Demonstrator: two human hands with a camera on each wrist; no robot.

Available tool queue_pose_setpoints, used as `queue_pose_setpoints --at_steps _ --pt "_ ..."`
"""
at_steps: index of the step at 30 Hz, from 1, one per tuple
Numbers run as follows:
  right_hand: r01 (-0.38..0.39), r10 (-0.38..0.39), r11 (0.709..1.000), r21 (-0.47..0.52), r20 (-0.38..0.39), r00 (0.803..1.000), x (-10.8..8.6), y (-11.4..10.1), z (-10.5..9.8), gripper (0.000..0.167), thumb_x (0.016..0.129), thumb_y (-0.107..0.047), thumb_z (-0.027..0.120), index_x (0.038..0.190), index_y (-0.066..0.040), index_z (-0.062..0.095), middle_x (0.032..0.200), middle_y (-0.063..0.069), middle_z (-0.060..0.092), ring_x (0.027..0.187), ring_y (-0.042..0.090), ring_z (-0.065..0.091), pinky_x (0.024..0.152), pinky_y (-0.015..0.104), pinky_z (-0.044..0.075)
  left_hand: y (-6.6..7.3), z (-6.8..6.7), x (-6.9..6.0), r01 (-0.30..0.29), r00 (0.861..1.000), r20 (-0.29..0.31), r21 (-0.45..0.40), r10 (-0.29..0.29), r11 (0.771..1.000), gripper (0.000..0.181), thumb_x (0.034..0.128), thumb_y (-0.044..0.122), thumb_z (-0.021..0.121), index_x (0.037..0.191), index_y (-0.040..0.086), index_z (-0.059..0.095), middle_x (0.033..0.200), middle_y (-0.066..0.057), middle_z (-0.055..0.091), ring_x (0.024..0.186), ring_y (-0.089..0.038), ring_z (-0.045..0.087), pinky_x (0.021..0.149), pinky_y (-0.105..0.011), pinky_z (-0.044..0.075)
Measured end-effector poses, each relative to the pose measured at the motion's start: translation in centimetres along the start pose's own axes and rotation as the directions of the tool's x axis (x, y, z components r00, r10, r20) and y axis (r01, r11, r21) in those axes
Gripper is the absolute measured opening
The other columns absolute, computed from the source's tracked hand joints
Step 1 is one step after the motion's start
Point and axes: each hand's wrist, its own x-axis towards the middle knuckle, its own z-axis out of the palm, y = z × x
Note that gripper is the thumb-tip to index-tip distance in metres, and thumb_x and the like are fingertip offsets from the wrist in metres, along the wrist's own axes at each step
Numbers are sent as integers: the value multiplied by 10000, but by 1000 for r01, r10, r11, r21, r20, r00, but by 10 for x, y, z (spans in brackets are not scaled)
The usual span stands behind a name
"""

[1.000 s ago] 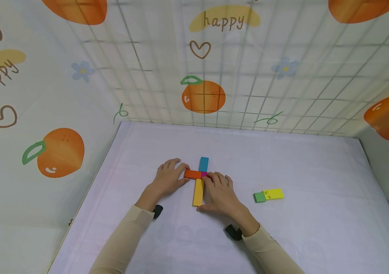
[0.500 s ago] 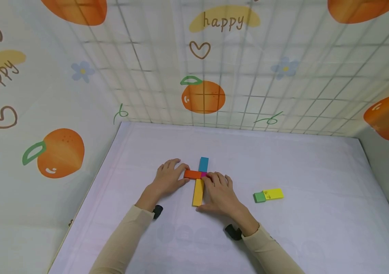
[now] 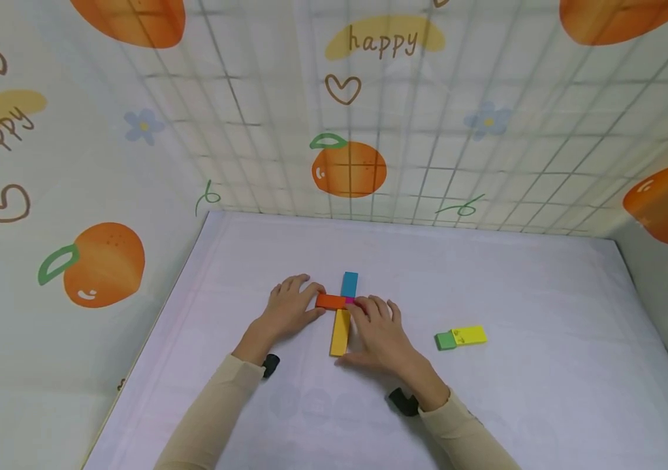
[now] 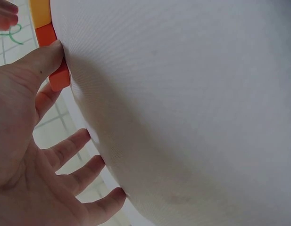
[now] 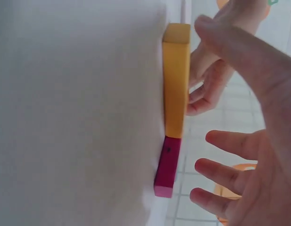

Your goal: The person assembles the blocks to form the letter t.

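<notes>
Flat coloured blocks form a cross on the table in the head view. My left hand [image 3: 288,308] pinches the outer end of the orange-red block [image 3: 330,301] between thumb and index finger; its other fingertips touch the table. A blue block [image 3: 349,284] lies beyond it, and a longer golden-yellow block [image 3: 340,333] on the near side. From the right, a magenta block [image 5: 168,167] meets the yellow one's end. My right hand [image 3: 382,336] hovers over the magenta block, mostly hiding it from above. Its thumb is a little apart from the yellow block, and its fingers are spread.
A green block [image 3: 445,341] and a bright yellow block [image 3: 470,335] lie end to end farther right on the white tabletop [image 3: 533,391]. A printed fabric wall [image 3: 404,130] rises behind the table's far edge, with others at both sides.
The right thumb has come slightly away from the yellow block's near end, and the right hand has shifted a little. The left hand and the blocks stay in place.
</notes>
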Motion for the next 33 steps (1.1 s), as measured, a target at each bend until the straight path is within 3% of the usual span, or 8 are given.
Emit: queue_pose_setpoints --at_steps 16,24,33 --pt "-46 59 993 109 -119 991 -32 16 -29 757 746 -466 860 1354 -126 564 1375 91 495 1314 334 375 1069 623 257 2 0 0 12 1000 -7 -6 -12 1000 440 950 456 664 1345 307 539 1547 -130 345 1417 -358 266 1115 -642 237" --pt "-2 30 988 157 -178 984 -54 36 -39 643 792 -375 848 1333 -147 584 1368 81 501 1293 331 381 1062 609 236 2 1 1 17 1000 5 -5 -17 1000 445 951 467 658 1350 311 534 1552 -125 337 1419 -358 258 1118 -642 231" --pt "75 -10 978 194 -313 950 -81 70 -40 535 755 -207 881 1222 -83 650 1274 121 562 1200 400 459 967 621 297 2 -1 -1 16 1000 1 -6 -16 1000 446 952 453 663 1351 297 540 1550 -130 341 1420 -360 261 1117 -643 230"
